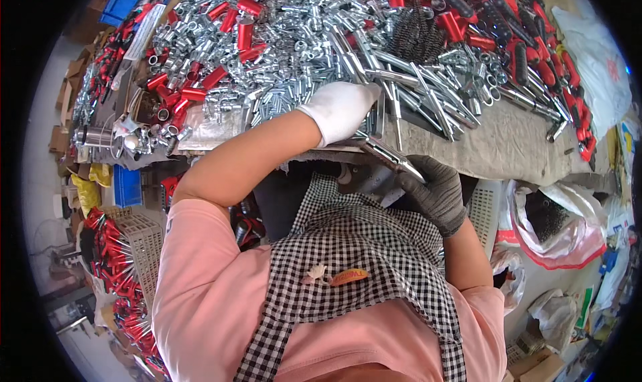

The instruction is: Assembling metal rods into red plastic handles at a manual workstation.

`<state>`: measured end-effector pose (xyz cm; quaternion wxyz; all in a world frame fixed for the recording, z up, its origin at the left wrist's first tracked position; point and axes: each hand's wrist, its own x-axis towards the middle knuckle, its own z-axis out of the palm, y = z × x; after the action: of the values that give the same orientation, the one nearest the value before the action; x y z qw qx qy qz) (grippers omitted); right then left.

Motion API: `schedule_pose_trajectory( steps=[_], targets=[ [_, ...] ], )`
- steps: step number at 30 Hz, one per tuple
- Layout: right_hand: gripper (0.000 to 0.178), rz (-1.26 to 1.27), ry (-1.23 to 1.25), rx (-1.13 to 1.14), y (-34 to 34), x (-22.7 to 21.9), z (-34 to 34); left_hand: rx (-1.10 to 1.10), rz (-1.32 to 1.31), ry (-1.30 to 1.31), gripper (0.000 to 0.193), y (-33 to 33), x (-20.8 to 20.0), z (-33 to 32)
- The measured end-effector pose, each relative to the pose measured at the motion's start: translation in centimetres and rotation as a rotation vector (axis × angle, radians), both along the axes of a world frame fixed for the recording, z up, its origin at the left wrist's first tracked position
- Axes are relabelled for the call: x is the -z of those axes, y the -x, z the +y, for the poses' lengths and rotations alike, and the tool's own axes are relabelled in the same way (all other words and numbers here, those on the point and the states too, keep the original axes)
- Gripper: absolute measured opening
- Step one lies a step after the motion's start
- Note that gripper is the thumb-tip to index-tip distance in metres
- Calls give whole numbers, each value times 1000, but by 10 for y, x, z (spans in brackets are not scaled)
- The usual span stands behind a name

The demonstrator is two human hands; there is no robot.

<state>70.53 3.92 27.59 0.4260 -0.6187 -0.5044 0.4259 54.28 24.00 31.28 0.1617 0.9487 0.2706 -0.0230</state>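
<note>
My right hand (436,193), in a dark grey glove, is closed round the lower end of a shiny chrome metal shaft (388,155) at the table's front edge. The shaft slants up and left toward my left hand (342,112), which wears a white glove. Its fingers are curled down beside a pile of long silvery rods and tubes (428,91); what they grip is hidden behind the glove. A narrow flat metal bar (380,118) shows just right of those fingers. Small silvery pins (277,100) lie heaped to the left of the glove.
Loose metal sockets and red sleeves (245,36) cover the table. Dark coiled springs (416,34) and red-and-black handles (518,61) lie at the back right. A crate with red-handled tools (144,255) stands low left; an open white sack (562,225) stands low right.
</note>
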Motion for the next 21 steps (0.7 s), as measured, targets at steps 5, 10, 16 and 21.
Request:
schedule_pose_trajectory(
  steps=[5,10,16,21],
  targets=[
    [36,-95,5,-22,4,-4,-3,93,83,-164,17,4,8,10],
    [35,-148,-97,-2,14,0,-14,89,82,-158,17,2,10,6],
    [37,-134,-71,-20,19,-6,-16,-50,-448,-222,19,33,16,9],
    [38,-121,-141,-36,24,-10,-14,-122,-542,-243,26,58,9,3]
  ],
)
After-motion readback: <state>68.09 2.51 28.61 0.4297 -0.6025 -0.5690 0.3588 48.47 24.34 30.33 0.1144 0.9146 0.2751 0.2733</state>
